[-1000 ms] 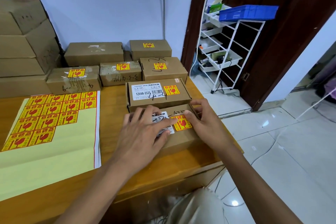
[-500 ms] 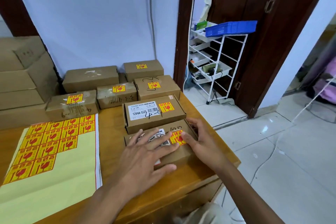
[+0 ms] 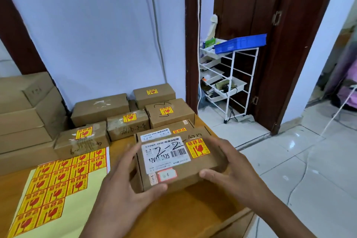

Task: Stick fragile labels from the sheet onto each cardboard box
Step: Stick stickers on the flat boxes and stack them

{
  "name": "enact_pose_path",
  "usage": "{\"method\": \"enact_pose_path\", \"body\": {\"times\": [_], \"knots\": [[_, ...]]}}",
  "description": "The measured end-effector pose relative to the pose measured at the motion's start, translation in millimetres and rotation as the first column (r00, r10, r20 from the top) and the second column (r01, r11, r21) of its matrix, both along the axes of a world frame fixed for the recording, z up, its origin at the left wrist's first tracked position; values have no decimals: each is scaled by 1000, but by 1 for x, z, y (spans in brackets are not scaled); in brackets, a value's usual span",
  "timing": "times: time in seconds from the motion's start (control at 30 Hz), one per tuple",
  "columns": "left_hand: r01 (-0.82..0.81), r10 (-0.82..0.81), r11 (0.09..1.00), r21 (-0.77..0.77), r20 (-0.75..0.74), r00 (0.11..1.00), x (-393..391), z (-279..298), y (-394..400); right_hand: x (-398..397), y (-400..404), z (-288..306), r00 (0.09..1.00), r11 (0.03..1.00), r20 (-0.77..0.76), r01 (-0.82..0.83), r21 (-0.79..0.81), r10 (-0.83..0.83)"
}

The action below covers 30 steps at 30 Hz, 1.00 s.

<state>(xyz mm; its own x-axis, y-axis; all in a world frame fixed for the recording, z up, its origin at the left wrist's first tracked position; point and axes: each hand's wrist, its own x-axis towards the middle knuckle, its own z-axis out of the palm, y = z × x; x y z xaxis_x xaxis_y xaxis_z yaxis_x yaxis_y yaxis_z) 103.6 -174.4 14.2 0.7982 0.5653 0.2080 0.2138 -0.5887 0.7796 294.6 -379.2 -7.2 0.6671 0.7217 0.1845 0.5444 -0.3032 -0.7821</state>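
Head view: left hand [image 3: 123,189] and right hand [image 3: 231,170] grasp the cardboard box [image 3: 179,162] by its sides. Fingers curl around both edges. Its fragile label [image 3: 197,148] faces up.

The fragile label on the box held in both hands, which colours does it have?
Yellow with red print, seen in the head view: fragile label.

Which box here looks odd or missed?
The long box at the back shows no fragile label, only torn tape residue on top; the other small boxes all show one. The held box is labelled, gripped by left hand and right hand.
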Motion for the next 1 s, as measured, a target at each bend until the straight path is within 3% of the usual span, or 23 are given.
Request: {"method": "enact_pose_path", "body": {"times": [0.1, 0.3, 0.43, 0.67, 1.0], "knots": [[-51, 45, 998, 42, 137, 990, 37, 22, 26, 29, 29, 20, 999, 993, 15, 31, 117, -33], [-89, 92, 994, 63, -33, 995, 83, -15, 63, 69, 82, -11, 984, 990, -174, 56, 128, -34], [-221, 218, 968, 119, 36, 975, 80, -51, 60, 76, 85, -30, 966, 981, -257, 71, 181, -22], [-244, 246, 967, -75, 11, 969, 84, -67, 60, 74, 90, -28, 980, 990, -198, 37, 139, -9], [-151, 151, 979, -138, -8, 988, 83, -67, 64, 63, 89, -19, 988, 995, -145, 62, 76, -50]]}}
